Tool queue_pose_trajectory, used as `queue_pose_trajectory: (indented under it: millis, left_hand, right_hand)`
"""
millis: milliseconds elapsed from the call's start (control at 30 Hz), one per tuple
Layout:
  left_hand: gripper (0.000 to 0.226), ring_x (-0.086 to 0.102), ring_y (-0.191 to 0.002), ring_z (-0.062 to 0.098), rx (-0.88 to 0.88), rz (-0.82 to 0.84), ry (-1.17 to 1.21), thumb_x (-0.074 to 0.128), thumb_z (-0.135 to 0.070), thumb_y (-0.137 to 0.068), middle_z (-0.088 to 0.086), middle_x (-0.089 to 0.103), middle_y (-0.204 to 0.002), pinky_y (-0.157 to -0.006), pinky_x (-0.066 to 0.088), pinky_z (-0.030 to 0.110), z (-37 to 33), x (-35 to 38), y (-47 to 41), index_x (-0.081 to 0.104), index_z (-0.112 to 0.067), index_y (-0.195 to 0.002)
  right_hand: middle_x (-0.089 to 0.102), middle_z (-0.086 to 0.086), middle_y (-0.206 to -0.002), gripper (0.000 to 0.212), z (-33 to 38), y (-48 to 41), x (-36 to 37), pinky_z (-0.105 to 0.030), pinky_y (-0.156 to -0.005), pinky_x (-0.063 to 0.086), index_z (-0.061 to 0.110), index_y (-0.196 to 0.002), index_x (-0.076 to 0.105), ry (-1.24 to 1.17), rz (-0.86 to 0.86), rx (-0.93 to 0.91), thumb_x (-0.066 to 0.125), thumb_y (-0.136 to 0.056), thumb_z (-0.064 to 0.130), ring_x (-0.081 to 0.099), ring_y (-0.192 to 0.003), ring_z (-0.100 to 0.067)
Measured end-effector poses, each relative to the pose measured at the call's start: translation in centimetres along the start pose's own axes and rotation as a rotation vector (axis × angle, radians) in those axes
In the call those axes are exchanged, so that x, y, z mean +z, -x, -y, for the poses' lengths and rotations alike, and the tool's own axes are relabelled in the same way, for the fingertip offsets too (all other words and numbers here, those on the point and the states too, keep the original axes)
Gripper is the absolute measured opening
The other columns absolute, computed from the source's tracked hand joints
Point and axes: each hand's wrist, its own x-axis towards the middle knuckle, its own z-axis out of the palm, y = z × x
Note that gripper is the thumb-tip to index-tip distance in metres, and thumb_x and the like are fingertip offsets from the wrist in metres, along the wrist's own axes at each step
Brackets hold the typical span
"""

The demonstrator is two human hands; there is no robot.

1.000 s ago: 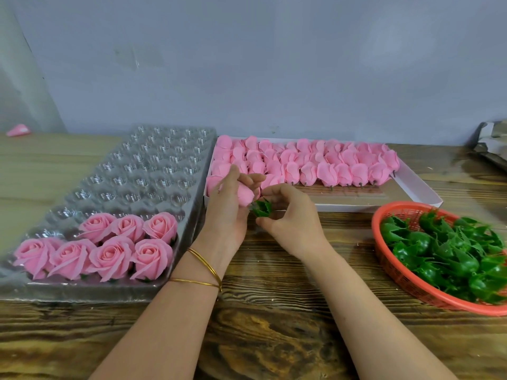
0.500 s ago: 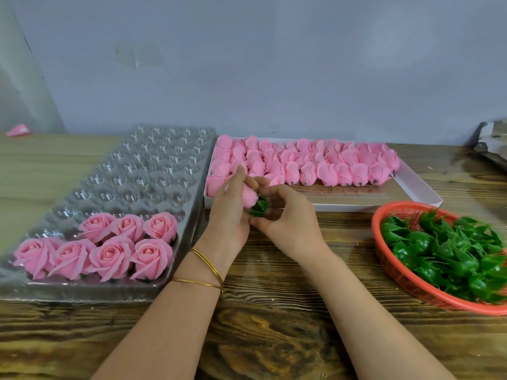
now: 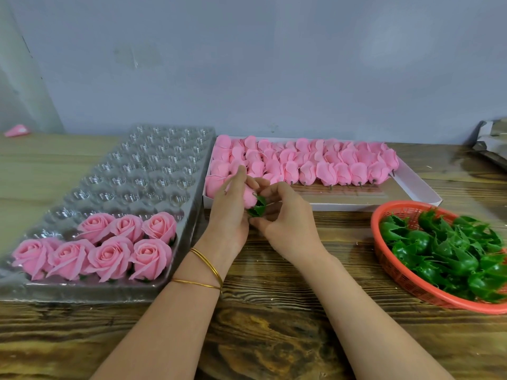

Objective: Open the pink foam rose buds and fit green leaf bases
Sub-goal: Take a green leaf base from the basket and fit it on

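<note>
Left hand: the left hand [image 3: 227, 212] curls round one pink bud [image 3: 249, 197], forefinger raised.
Right hand: the right hand [image 3: 288, 218] pinches a green leaf base [image 3: 258, 207] that touches the bud's lower end.
Where the work is: over the middle of the counter [image 3: 274, 338], just in front of the near left corner of the white box [image 3: 411, 185].
Edges: a clear blister tray [image 3: 142, 171] runs along the counter's left side, its near end close to the near edge. The box lies toward the rear edge, beside the tray. An orange basket [image 3: 389, 266] sits at the right edge, partly cut off by the frame.
Open room: bare wood between tray and basket, from the box to the near edge, crossed only by the two forearms.
Counts: seven opened roses [image 3: 149, 257] at the tray's near end, three behind four. Two gold bangles [image 3: 205, 266] on the left wrist. The closed buds [image 3: 329, 165] in the box and the leaf bases [image 3: 461, 259] heaped in the basket overlap too much to count.
Surface: dark-grained, glossy wooden planks.
Room: a plain grey wall [image 3: 274, 64] directly behind the counter. A pink scrap [image 3: 17, 130] lies at the rear left corner and crumpled wrapping [image 3: 491, 144] at the rear right.
</note>
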Motion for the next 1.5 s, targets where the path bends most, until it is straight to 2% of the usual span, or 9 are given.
queue_pose_trajectory:
  millis: [167,267,400,500,667,900,1100,1267,1500]
  left_hand:
    - [0.052,0.065,-0.072,0.02,-0.003,-0.001,-0.016,0.05,-0.035,-0.099,0.002,0.069,-0.076,-0.072,0.051,0.037,0.02,0.07,0.07,0.056,-0.019,-0.05]
    - [0.052,0.065,-0.073,0.019,0.004,0.001,-0.031,0.049,-0.035,-0.1,0.0,0.069,-0.076,-0.079,0.05,0.039,-0.1,0.08,0.19,0.056,-0.019,-0.05]
    - [0.052,0.064,-0.073,0.018,0.022,-0.009,-0.041,0.048,-0.033,-0.1,0.0,0.068,-0.075,-0.072,0.049,0.035,-0.26,0.2,0.34,0.055,-0.019,-0.051]
    - [0.051,0.065,-0.074,0.018,0.026,-0.005,-0.046,0.048,-0.033,-0.101,0.002,0.068,-0.076,-0.071,0.05,0.033,-0.37,0.17,0.4,0.055,-0.017,-0.053]
    - [0.051,0.065,-0.074,0.017,0.047,-0.011,-0.06,0.047,-0.031,-0.101,0.003,0.069,-0.075,-0.068,0.05,0.03,-0.46,0.26,0.41,0.055,-0.014,-0.054]
    - [0.05,0.067,-0.077,0.018,0.076,-0.022,-0.096,0.05,-0.03,-0.1,0.004,0.07,-0.075,-0.075,0.051,0.033,-0.29,0.14,0.31,0.061,-0.015,-0.054]
    - [0.046,0.061,-0.085,0.024,0.132,-0.016,-0.183,0.05,-0.033,-0.1,0.006,0.068,-0.076,-0.081,0.045,0.039,-0.03,0.23,0.55,0.069,-0.015,-0.062]
    - [0.045,0.062,-0.078,0.018,0.152,-0.006,-0.209,0.048,-0.031,-0.1,0.004,0.069,-0.076,-0.075,0.046,0.034,-0.17,0.3,0.64,0.07,-0.015,-0.064]
    - [0.045,0.065,-0.09,0.023,0.148,0.021,-0.256,0.05,-0.036,-0.099,0.01,0.07,-0.083,-0.088,0.049,0.043,0.02,0.06,0.69,0.072,-0.02,-0.064]
  right_hand:
    - [0.062,0.019,-0.083,0.044,0.09,0.01,0.23,-0.024,-0.078,0.055,0.012,-0.116,0.066,-0.012,0.013,0.031,0.065,-0.074,-0.001,0.063,-0.078,-0.001]
    - [0.071,0.005,-0.088,0.046,0.14,-0.08,0.08,-0.038,-0.085,0.057,0.015,-0.118,0.069,-0.099,0.025,0.091,0.06,-0.076,0.001,0.067,-0.087,-0.011]
    - [0.073,0.0,-0.097,0.035,0.04,-0.35,0.0,-0.048,-0.089,0.056,0.014,-0.114,0.071,-0.217,0.023,0.147,0.058,-0.085,-0.002,0.07,-0.094,-0.019]
    - [0.072,0.001,-0.09,0.029,0.04,-0.51,-0.18,-0.04,-0.085,0.059,0.016,-0.103,0.07,-0.315,0.038,0.175,0.063,-0.085,-0.007,0.071,-0.09,-0.018]
    - [0.07,0.001,-0.079,0.03,-0.07,-0.55,-0.41,-0.021,-0.071,0.058,0.014,-0.092,0.067,-0.502,0.058,0.234,0.069,-0.081,-0.013,0.067,-0.068,-0.001]
    - [0.07,0.001,-0.072,0.031,-0.12,-0.59,-0.4,-0.017,-0.064,0.056,0.012,-0.085,0.068,-0.57,0.057,0.282,0.069,-0.077,-0.017,0.066,-0.062,-0.001]
    - [0.073,0.004,-0.071,0.035,-0.28,-0.58,-0.43,-0.033,-0.07,0.059,0.017,-0.085,0.07,-0.56,0.044,0.294,0.07,-0.076,-0.016,0.069,-0.068,-0.008]
    - [0.072,0.006,-0.066,0.032,-0.05,-0.56,-0.31,-0.025,-0.064,0.058,0.016,-0.085,0.069,-0.588,0.058,0.335,0.068,-0.078,-0.016,0.069,-0.064,-0.006]
    - [0.069,-0.008,-0.07,0.027,0.07,-0.39,-0.6,-0.05,-0.085,0.056,0.008,-0.093,0.071,-0.586,0.056,0.394,0.07,-0.078,-0.014,0.067,-0.074,-0.025]
